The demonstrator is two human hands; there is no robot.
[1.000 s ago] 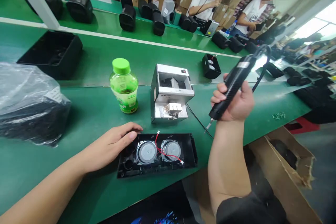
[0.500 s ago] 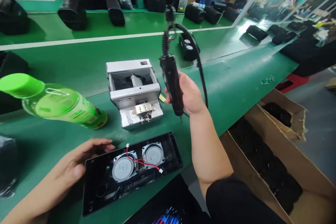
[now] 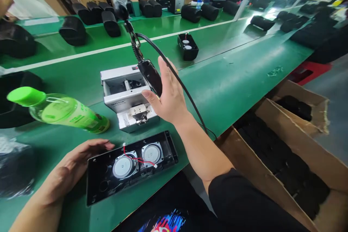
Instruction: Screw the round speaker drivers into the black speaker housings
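My left hand (image 3: 69, 168) rests at the left end of a black speaker housing (image 3: 102, 185), its fingers stretched along the far edge. Two round speaker drivers (image 3: 123, 166) sit inside the housing, with red wires (image 3: 140, 160) ending in white plugs across them. Above the bench, my right hand (image 3: 170, 96) has its fingers extended and thumb apart, beside a hanging black electric screwdriver (image 3: 150, 76). The screwdriver tilts, and its lower end is hidden behind the hand. Behind the housing stands a grey screw feeder (image 3: 116, 98), partly covered by my right hand.
A green-capped bottle (image 3: 65, 112) stands left of the feeder. Another speaker housing (image 3: 187, 52) lies farther back on the green bench (image 3: 225, 76). Cardboard boxes (image 3: 272, 145) with black parts stand at the right. People and several black speakers (image 3: 72, 30) are across the bench.
My right hand has loosened its grip on the screwdriver and opened. The screwdriver has swung up and left. My left hand stays at the housing while the view has shifted slightly.
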